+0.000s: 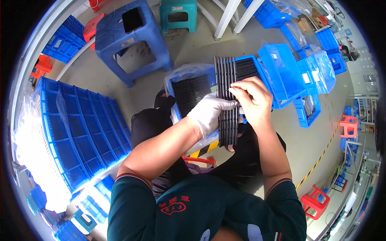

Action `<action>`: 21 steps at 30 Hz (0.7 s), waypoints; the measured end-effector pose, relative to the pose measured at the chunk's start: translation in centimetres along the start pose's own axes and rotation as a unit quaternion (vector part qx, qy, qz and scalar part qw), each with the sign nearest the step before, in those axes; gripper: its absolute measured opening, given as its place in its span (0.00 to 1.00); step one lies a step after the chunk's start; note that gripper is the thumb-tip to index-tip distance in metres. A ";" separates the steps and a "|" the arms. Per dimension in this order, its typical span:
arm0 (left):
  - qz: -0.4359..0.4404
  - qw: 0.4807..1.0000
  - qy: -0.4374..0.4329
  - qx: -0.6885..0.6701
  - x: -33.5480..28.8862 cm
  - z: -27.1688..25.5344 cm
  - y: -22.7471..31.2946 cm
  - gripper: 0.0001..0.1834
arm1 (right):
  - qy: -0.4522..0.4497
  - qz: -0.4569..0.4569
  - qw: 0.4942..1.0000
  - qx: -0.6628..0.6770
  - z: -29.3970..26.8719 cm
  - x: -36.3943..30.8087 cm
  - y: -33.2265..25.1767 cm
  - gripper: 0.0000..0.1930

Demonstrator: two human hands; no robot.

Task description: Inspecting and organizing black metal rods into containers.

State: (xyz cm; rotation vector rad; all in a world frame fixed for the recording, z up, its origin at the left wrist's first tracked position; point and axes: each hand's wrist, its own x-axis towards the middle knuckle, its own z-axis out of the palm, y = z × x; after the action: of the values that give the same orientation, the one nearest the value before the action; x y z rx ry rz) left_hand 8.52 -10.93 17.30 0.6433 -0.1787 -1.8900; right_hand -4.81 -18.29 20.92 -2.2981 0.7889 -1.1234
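A bundle of long, thin black strips (227, 130) with small evenly spaced marks stands lengthwise in front of me. My left hand (207, 114), in a white glove, is closed around its middle, thumb laid across the strips. My bare right hand (256, 100) is at the bundle's right edge, thumb and forefinger pinched together. Whatever is between those fingertips is too small to make out. Behind the bundle, a blue bin lined with clear plastic (173, 86) holds many similar black strips. Another blue bin (251, 59) with black strips is partly hidden by my right hand and the bundle.
A blue stool (108, 38) bearing a dark flat device (132, 20) stands far left, beside a green stool (178, 16). Stacked blue crates (86, 128) rise at left. More blue bins (281, 76) stand at right. A red stool (315, 203) is at lower right.
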 end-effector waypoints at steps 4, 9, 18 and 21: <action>0.001 1.000 -0.012 0.000 0.0 0.0 0.0 0.13 | -0.006 -0.019 1.000 0.004 0.1 0.0 0.1 0.07; 0.011 1.000 0.005 -0.003 0.1 0.0 -0.3 0.12 | -0.029 -0.089 0.994 -0.063 -0.2 0.3 -0.7 0.07; 0.012 0.999 -0.030 -0.008 0.3 -0.7 -0.6 0.12 | -0.012 -0.107 0.989 -0.102 -0.6 0.3 -1.0 0.07; -0.020 1.000 -0.010 -0.008 0.1 0.0 -0.2 0.13 | 0.001 -0.025 0.999 -0.020 -0.8 0.4 -1.2 0.07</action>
State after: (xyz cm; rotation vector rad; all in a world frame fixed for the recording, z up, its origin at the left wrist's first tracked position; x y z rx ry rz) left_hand 8.33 -10.97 17.15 0.6207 -0.1653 -1.9358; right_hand -4.89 -17.81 22.36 -2.3623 0.7649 -1.1411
